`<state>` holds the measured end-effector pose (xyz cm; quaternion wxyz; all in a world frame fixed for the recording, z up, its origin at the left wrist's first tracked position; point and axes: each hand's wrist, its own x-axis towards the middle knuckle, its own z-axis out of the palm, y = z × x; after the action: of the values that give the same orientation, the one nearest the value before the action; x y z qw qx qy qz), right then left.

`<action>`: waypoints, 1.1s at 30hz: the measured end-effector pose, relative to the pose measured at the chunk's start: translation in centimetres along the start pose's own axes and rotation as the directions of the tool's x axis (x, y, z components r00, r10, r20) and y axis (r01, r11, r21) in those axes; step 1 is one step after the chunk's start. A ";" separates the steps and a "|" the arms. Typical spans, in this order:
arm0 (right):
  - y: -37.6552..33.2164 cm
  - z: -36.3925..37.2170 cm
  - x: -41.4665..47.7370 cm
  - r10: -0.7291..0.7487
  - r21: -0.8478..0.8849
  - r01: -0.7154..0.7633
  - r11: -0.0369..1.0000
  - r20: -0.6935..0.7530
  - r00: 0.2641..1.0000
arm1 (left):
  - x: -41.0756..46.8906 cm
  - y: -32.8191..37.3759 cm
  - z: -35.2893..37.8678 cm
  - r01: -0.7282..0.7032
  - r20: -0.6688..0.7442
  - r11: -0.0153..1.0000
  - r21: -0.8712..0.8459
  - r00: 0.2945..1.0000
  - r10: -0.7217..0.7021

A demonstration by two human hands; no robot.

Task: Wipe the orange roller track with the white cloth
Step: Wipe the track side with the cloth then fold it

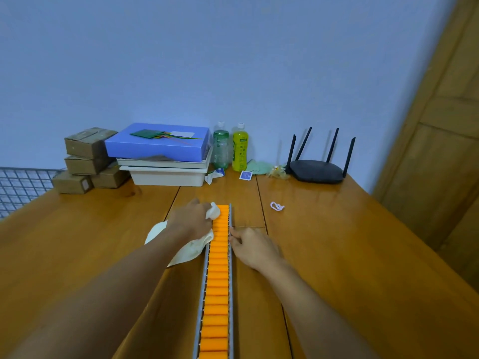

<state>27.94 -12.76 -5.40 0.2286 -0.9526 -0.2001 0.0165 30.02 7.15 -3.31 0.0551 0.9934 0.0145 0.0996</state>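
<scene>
An orange roller track [217, 286] in a grey metal frame runs down the middle of the wooden table, from the near edge to its far end. My left hand [193, 220] grips the white cloth [186, 248] and presses a bunched part of it onto the rollers at the far end; the rest of the cloth trails on the table to the left. My right hand [252, 246] rests on the table against the track's right rail, fingertips touching the metal edge.
Along the back wall stand cardboard boxes [86, 158], a blue box on white trays [160, 156], two bottles [239, 147] and a black router [317, 168]. A small white loop [276, 206] lies right of the track. A wire grid [23, 185] is at the left, wooden door at the right.
</scene>
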 end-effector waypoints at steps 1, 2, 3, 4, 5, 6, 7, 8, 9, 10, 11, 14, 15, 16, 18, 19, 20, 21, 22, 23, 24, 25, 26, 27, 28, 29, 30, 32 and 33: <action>-0.1 0.1 0.0 0.012 0.004 -0.012 1.000 -0.006 1.000 | -0.5 0.1 -0.1 -0.004 0.001 1.000 -0.002 1.000 0.004; -0.3 0.1 -0.1 0.025 0.007 -0.025 1.000 -0.013 1.000 | -1.0 0.1 -0.2 -0.008 0.003 1.000 -0.004 1.000 0.008; -0.4 0.2 -0.2 0.042 0.016 -0.042 0.999 -0.018 0.999 | -1.4 0.2 -0.3 -0.014 0.005 1.000 -0.006 1.000 0.014; -0.7 0.1 -0.4 0.057 0.030 -0.057 0.998 -0.025 0.998 | -1.9 0.2 -0.4 -0.017 0.008 1.000 -0.010 1.000 0.017; -0.9 0.1 -0.6 0.073 0.046 -0.071 0.996 -0.040 0.997 | -2.3 0.3 -0.5 -0.019 0.011 1.000 -0.017 1.000 0.020; -1.2 0.0 -0.7 0.093 0.059 -0.090 0.994 -0.061 0.994 | -2.6 0.3 -0.6 -0.021 0.015 1.000 -0.023 1.000 0.021; -1.7 0.0 -0.9 0.124 0.071 -0.119 0.990 -0.078 0.989 | -3.1 0.3 -0.7 -0.021 0.021 0.999 -0.030 1.000 0.021; -2.1 0.1 -1.1 0.166 0.081 -0.158 0.984 -0.094 0.982 | -3.5 0.3 -0.8 -0.020 0.028 0.999 -0.038 0.999 0.021; -2.5 0.2 -1.2 0.211 0.092 -0.202 0.975 -0.106 0.972 | -4.0 0.2 -1.0 -0.021 0.034 0.999 -0.044 0.999 0.022; -2.8 0.3 -1.3 0.253 0.102 -0.241 0.965 -0.118 0.960 | -4.4 0.2 -1.2 -0.022 0.038 0.999 -0.045 0.999 0.024; -3.1 0.4 -1.4 0.285 0.113 -0.271 0.956 -0.133 0.949 | -4.9 0.2 -1.3 -0.027 0.037 0.999 -0.038 0.999 0.028; -3.5 0.4 -2.3 0.334 0.168 -0.310 0.936 -0.145 0.931 | -6.3 0.4 -1.6 -0.043 0.034 0.999 -0.018 0.998 0.044; -3.6 0.2 -2.8 0.339 0.181 -0.313 0.932 -0.135 0.931 | -6.7 0.5 -1.7 -0.048 0.032 0.999 -0.020 0.998 0.048; -3.6 0.1 -3.3 0.338 0.182 -0.313 0.932 -0.123 0.933 | -7.2 0.6 -1.8 -0.051 0.030 0.998 -0.024 0.998 0.052; -3.9 -0.2 -4.4 0.326 0.168 -0.307 0.937 -0.099 0.940 | -8.2 0.7 -2.0 -0.058 0.027 0.998 -0.029 0.998 0.059; -4.0 -0.2 -4.9 0.323 0.167 -0.306 0.937 -0.088 0.942 | -8.7 0.8 -2.1 -0.063 0.026 0.998 -0.027 0.998 0.064; -4.1 -0.3 -5.4 0.322 0.166 -0.306 0.937 -0.079 0.943 | -9.2 0.9 -2.2 -0.066 0.026 0.998 -0.024 0.997 0.066; -4.1 -0.4 -6.0 0.321 0.162 -0.307 0.938 -0.071 0.944 | -9.7 1.0 -2.3 -0.066 0.025 0.998 -0.024 0.997 0.067; -4.2 -0.5 -6.5 0.320 0.158 -0.307 0.938 -0.061 0.945 | -10.2 1.1 -2.5 -0.066 0.024 0.997 -0.027 0.998 0.066; -4.2 -0.5 -7.0 0.317 0.156 -0.307 0.939 -0.047 0.947 | -10.7 1.2 -2.6 -0.067 0.024 0.997 -0.029 0.997 0.068; -4.3 -0.6 -7.5 0.312 0.154 -0.303 0.940 -0.036 0.949 | -11.2 1.3 -2.7 -0.069 0.025 0.997 -0.027 0.997 0.069; -4.4 -0.6 -8.0 0.306 0.154 -0.299 0.942 -0.028 0.951 | -11.7 1.5 -2.8 -0.069 0.028 0.997 -0.022 0.997 0.070; -4.5 -0.6 -8.5 0.301 0.158 -0.294 0.943 -0.022 0.953 | -12.3 1.6 -2.9 -0.068 0.031 0.998 -0.019 0.997 0.068; -4.6 -0.5 -9.0 0.299 0.165 -0.292 0.942 -0.019 0.954 | -12.9 1.7 -3.0 -0.066 0.029 0.998 -0.017 0.997 0.066; -4.7 -0.5 -9.4 0.297 0.170 -0.290 0.942 -0.017 0.955 | -13.4 1.8 -3.1 -0.065 0.026 0.998 -0.014 0.997 0.066; -4.8 -0.4 -9.9 0.297 0.170 -0.291 0.942 -0.015 0.955 | -13.9 2.0 -3.2 -0.066 0.025 0.998 -0.010 0.997 0.067; -4.9 -0.4 -10.4 0.298 0.167 -0.291 0.942 -0.014 0.955 | -14.4 2.1 -3.3 -0.067 0.025 0.998 -0.010 0.997 0.068; -5.1 -0.4 -11.4 0.299 0.167 -0.293 0.941 -0.012 0.954 | -15.3 2.2 -3.5 -0.071 0.027 0.997 -0.016 0.997 0.071; -5.2 -0.3 -11.8 0.299 0.169 -0.293 0.941 -0.008 0.954 | -15.8 2.3 -3.5 -0.070 0.026 0.997 -0.019 0.997 0.071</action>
<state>15.19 -13.29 -3.54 0.3052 -0.9497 -0.0487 0.0510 13.86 4.58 -2.71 0.0604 0.9940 -0.0221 0.0882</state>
